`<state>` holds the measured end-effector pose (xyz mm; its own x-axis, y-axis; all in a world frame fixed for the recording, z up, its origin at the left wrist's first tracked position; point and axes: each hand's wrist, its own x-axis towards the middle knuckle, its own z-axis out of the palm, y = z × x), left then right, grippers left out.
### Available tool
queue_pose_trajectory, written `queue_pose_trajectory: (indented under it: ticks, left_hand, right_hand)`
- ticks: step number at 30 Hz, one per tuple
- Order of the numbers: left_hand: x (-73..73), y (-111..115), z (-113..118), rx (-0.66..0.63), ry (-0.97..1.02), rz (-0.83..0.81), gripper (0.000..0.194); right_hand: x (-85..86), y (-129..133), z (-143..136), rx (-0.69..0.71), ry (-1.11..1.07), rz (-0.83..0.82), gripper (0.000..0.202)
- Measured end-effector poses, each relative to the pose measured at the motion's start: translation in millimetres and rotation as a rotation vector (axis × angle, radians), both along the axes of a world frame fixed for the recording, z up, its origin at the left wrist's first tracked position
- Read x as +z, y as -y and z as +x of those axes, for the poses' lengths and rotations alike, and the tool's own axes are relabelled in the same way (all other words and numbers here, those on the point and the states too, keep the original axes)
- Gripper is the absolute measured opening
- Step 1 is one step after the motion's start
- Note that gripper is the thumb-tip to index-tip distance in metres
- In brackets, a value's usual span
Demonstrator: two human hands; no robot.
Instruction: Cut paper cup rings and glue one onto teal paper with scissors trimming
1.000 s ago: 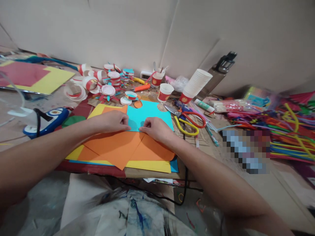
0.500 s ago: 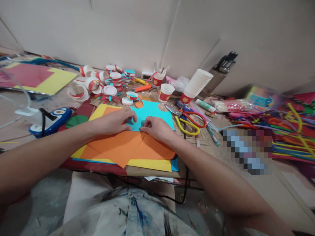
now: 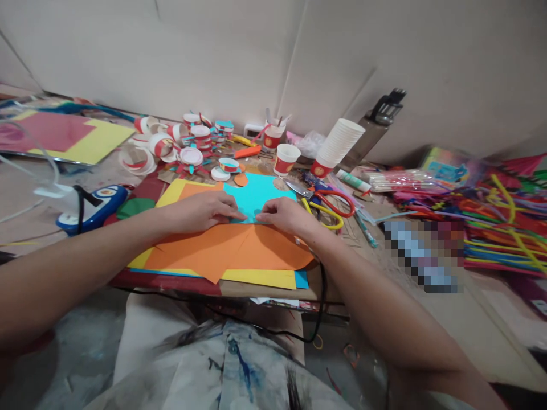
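Note:
A sheet of bright blue craft paper (image 3: pixel 254 193) with notches cut from its far edge lies on a stack of orange paper (image 3: pixel 192 250) and yellow paper (image 3: pixel 256 281). At its near edge, my left hand (image 3: pixel 209 209) has its fingers closed together on the blue paper, their tips pointing right. My right hand (image 3: pixel 284 215) pinches the same edge a little farther right, thumb and fingers curled in. A narrow gap parts the fingertips of the two hands. Just beyond my right hand lie scissors (image 3: pixel 329 205) with red and yellow handles.
Cut paper-cup pieces (image 3: pixel 191 156) cluster at the back left. A single paper cup (image 3: pixel 286 159), a leaning cup stack (image 3: pixel 339 142) and a bottle (image 3: pixel 371 134) stand behind. Left is a blue-and-white glue gun-like device (image 3: pixel 96 208); right, colourful pipe cleaners (image 3: pixel 491 228).
Both hands have settled lower onto the near edge of the blue paper. The left fingers have straightened and flattened from a more curled pose. The view has shifted slightly.

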<state>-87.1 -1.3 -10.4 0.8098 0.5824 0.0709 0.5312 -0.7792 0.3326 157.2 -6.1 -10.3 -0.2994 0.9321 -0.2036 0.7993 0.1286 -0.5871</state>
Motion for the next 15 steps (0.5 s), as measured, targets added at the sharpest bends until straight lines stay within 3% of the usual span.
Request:
queue_pose_trajectory:
  ticks: [15]
  left_hand:
    - [-1.8, -4.8, -3.2, -0.095, -0.079, 0.103, 0.042]
  right_hand:
    - [-6.4, -3.1, -1.3, 0.007, 0.130, 0.076, 0.025]
